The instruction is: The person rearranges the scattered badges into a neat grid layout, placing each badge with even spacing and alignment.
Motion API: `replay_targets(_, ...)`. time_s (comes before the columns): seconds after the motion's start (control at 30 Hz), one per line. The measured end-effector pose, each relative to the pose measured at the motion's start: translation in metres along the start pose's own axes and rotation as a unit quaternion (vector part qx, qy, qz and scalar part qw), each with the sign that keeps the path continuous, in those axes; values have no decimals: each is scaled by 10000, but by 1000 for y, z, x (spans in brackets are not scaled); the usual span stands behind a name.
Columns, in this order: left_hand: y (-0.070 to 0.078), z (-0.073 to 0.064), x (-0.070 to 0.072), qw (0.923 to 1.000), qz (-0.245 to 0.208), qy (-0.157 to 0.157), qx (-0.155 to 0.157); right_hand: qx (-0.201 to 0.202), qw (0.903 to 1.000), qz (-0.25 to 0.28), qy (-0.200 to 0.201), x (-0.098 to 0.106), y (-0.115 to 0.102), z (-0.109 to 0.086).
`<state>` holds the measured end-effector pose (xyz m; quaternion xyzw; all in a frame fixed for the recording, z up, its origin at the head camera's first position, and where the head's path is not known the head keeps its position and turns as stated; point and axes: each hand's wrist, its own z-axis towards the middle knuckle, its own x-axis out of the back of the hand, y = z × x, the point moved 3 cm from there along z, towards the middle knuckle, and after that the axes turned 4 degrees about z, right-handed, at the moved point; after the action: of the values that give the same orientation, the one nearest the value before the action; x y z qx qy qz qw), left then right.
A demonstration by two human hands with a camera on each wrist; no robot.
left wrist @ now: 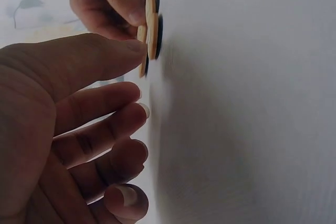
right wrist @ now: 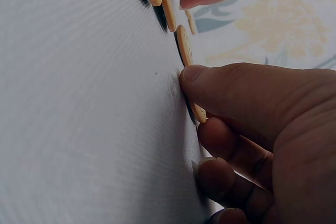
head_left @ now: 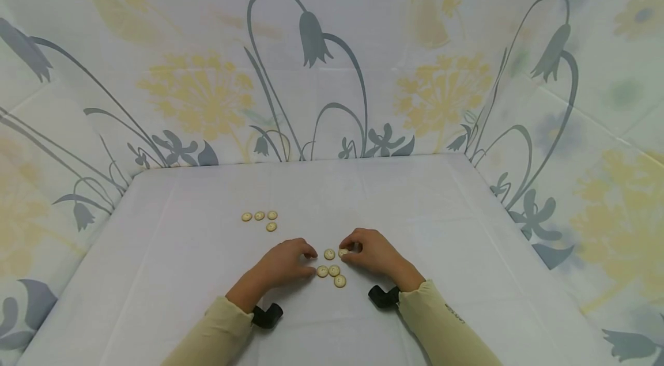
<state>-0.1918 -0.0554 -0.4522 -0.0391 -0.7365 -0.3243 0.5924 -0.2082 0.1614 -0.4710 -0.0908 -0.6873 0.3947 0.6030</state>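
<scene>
Several round, pale wooden buttons lie on the white table in front of me. My right hand (head_left: 374,252) pinches one button (right wrist: 198,112) by its edge between thumb and forefinger, low at the tabletop. Just left of it lies another button (head_left: 329,254). My left hand (head_left: 284,263) is on the other side of the cluster, fingers spread and relaxed, nothing between them. Its thumb tip comes right at the edge of the leftmost button (head_left: 323,271) in the head view. Two more buttons, one beside it (head_left: 334,270) and one lower (head_left: 339,281), complete the cluster.
Farther left on the cloth-covered table (head_left: 181,274), three buttons form a row (head_left: 259,215) with one button (head_left: 271,226) below its right end. Flowered cloth (head_left: 337,83) hangs behind and along both sides. Each wrist carries a black camera mount (head_left: 268,316).
</scene>
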Motion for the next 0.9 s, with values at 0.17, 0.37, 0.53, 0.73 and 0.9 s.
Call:
replay_targets(0.17,7,0,-1,9999,86,-66,-68,36,10000,-22,17,1,0,0)
replay_targets(0.37,14,0,-2,9997,186,-95,-150,52,10000,-50,39,0,0,1)
replay_targets(0.53,16,2,-5,9993,323,-86,-165,54,10000,-13,56,0,1,1)
replay_targets(0.73,20,1,-6,9986,468,-80,-218,54,10000,-22,35,0,1,0)
replay_targets(0.9,24,-1,-4,9984,516,-33,-245,80,9999,6,67,1,1,0)
